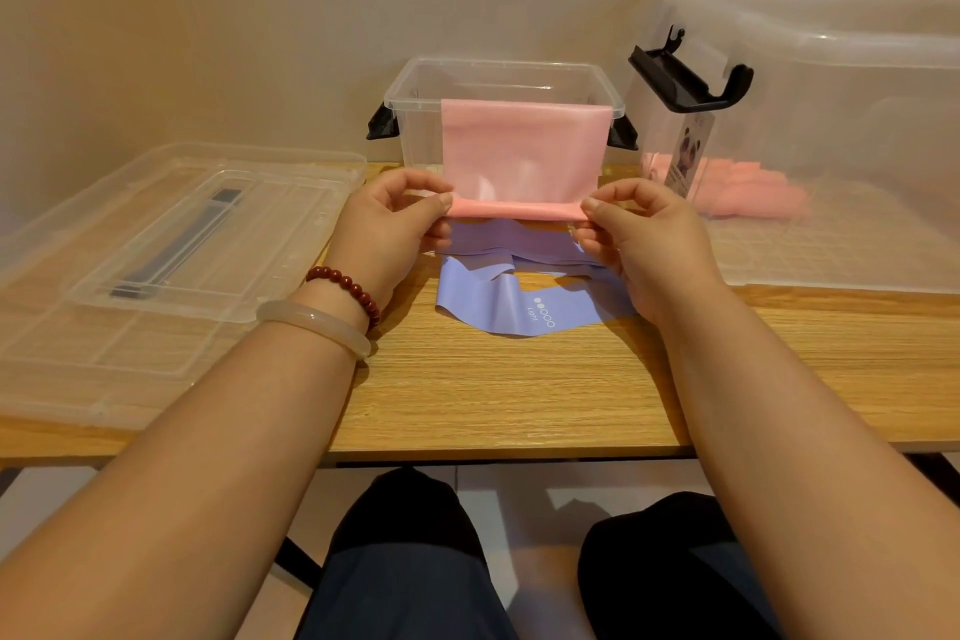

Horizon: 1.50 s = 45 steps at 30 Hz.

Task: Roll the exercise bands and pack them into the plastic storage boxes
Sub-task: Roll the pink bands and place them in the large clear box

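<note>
We see two bare arms. Behind the left hand (pixel 387 224), the wrist wears a string of round, dark red beads (pixel 345 288) and a smooth, pale, milky bangle (pixel 317 325). Down low, we see legs in dark clothes (pixel 415 587), black at the knees and dark blue nearer us.

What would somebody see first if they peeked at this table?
Most likely the pink band, hanging over the front rim of the clear box in the middle of the table. Its near end is rolled up and pinched at each side by the left hand and the right hand. Just below the roll, a purple band lies rumpled on the wooden table.
</note>
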Each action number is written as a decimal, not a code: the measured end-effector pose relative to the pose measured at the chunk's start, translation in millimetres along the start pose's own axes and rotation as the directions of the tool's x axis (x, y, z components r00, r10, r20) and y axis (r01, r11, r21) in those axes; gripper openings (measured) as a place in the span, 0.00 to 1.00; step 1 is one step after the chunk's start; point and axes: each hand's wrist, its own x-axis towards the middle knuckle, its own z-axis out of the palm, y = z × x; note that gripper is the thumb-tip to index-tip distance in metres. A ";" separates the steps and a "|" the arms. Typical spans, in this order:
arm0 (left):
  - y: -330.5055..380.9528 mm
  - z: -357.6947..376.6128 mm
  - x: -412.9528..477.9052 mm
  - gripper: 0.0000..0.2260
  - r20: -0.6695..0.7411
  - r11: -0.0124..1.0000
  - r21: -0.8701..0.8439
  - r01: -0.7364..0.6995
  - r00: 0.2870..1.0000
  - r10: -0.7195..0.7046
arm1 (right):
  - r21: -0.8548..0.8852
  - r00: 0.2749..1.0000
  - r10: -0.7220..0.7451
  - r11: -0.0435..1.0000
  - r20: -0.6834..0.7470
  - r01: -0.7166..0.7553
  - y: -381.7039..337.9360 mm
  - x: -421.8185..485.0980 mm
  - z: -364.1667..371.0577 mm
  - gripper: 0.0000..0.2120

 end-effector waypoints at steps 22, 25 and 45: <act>0.0 -0.1 0.5 0.05 0.007 0.998 -0.047 0.040 0.999 -0.040 | -0.128 0.998 -0.065 0.990 0.013 0.066 3.2 2.0 0.7 0.08; 1.2 -1.1 1.0 0.06 0.009 0.998 -0.046 0.038 0.999 -0.037 | -0.094 0.998 -0.055 0.994 0.023 0.057 4.4 3.2 -0.7 0.04; -0.7 0.1 2.3 0.07 -0.009 0.999 -0.032 0.024 1.000 -0.024 | -0.112 0.997 -0.081 0.991 -0.013 0.079 0.8 -1.1 0.2 0.03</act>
